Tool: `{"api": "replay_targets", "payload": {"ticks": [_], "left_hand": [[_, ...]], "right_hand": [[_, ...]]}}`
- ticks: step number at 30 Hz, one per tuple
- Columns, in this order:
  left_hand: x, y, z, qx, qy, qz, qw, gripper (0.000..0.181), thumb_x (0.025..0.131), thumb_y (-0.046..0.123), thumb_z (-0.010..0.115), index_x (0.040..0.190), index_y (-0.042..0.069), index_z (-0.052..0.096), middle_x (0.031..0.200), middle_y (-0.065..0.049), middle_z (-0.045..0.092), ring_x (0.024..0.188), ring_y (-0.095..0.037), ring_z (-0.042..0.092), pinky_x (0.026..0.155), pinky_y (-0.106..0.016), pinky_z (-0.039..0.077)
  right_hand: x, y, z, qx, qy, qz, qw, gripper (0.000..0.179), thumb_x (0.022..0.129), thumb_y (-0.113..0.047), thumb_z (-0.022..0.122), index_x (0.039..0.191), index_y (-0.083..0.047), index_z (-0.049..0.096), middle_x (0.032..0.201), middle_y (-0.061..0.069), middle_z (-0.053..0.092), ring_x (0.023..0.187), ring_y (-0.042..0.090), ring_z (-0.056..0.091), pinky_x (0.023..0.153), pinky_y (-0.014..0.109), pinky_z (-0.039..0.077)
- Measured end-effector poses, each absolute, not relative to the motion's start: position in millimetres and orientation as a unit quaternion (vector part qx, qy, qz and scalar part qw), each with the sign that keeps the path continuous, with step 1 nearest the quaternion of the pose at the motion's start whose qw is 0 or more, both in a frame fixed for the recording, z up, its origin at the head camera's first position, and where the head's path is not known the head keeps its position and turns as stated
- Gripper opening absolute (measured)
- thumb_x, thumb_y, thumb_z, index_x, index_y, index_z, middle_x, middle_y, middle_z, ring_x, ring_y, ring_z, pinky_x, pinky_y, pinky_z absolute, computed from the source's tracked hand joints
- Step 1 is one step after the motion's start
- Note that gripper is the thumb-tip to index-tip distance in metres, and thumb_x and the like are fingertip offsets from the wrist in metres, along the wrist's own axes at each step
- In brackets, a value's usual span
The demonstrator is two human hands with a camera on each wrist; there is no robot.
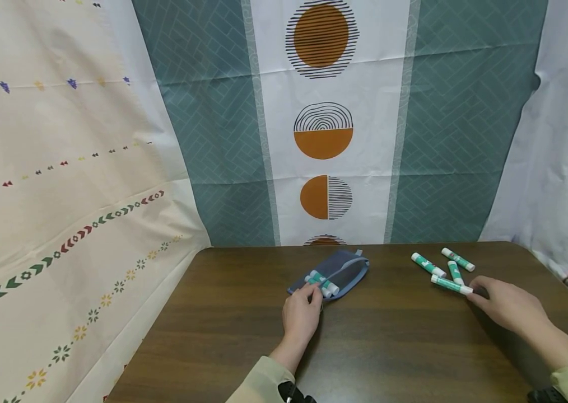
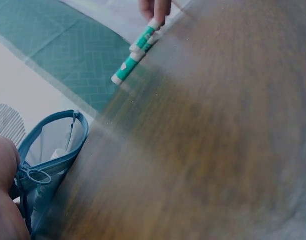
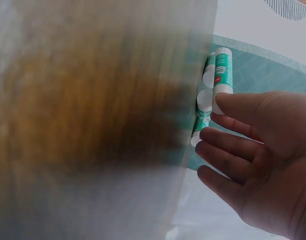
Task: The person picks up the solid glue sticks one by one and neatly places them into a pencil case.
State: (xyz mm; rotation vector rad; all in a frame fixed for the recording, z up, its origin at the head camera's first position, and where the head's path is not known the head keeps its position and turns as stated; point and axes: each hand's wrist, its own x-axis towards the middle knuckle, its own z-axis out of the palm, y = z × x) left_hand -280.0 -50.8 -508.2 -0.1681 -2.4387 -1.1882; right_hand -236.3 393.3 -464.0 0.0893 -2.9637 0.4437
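A blue zippered pouch with see-through sides lies at the middle back of the table, its mouth gaping to the right. Two green-and-white glue sticks show in it. My left hand grips the pouch's near edge; in the left wrist view the zipper pull hangs beside the fingers. Over to the right, my right hand pinches one glue stick by its white end between thumb and forefinger, the other fingers loosely spread.
Beyond the held one, several loose glue sticks lie close together at the back right of the brown wooden table. A patterned curtain hangs right behind the table's back edge. White cloth borders the right side.
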Motion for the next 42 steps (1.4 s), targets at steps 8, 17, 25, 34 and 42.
{"api": "replay_targets", "payload": {"ticks": [8,17,25,34,42], "left_hand": [[-280,-52,-508,-0.061,-0.876,-0.428,0.215,0.022,0.104,0.017,0.069,0.112,0.015,0.089,0.124,-0.009,0.081,0.125,-0.030,0.075,0.111,-0.054,0.055],[-280,-51,-508,-0.057,-0.878,-0.423,0.215,0.023,0.104,0.018,0.069,0.117,0.015,0.089,0.126,-0.011,0.080,0.125,-0.033,0.074,0.111,-0.054,0.056],[-280,-51,-508,-0.055,-0.878,-0.423,0.217,0.023,0.104,0.018,0.070,0.117,0.015,0.089,0.126,-0.011,0.080,0.124,-0.033,0.075,0.111,-0.054,0.056],[-280,-51,-509,-0.055,-0.877,-0.426,0.216,0.023,0.104,0.017,0.070,0.117,0.014,0.088,0.125,-0.010,0.080,0.124,-0.031,0.075,0.112,-0.053,0.055],[-279,-49,-509,-0.056,-0.877,-0.426,0.214,0.024,0.104,0.018,0.070,0.119,0.013,0.088,0.127,-0.011,0.080,0.124,-0.033,0.075,0.112,-0.053,0.055]], "right_hand": [[-237,382,-459,0.046,-0.980,0.155,0.114,0.017,0.103,-0.030,0.078,0.110,-0.016,0.072,0.108,0.017,0.077,0.083,0.028,0.069,0.053,0.047,0.048],[-240,363,-457,0.064,-0.974,0.156,0.151,0.014,0.104,-0.026,0.077,0.109,-0.016,0.070,0.081,-0.004,0.061,0.072,0.017,0.055,0.052,0.039,0.040],[-248,349,-455,0.065,-0.969,0.172,0.163,0.018,0.103,-0.029,0.078,0.114,-0.016,0.071,0.084,-0.001,0.069,0.071,0.018,0.056,0.051,0.041,0.042],[-254,319,-452,0.076,-0.966,0.186,0.162,0.020,0.102,-0.028,0.080,0.116,-0.014,0.075,0.100,0.004,0.078,0.074,0.017,0.063,0.053,0.044,0.047],[-258,289,-450,0.087,-0.963,0.194,0.163,0.021,0.102,-0.028,0.080,0.117,-0.016,0.073,0.087,-0.001,0.072,0.065,0.017,0.046,0.052,0.037,0.037]]}}
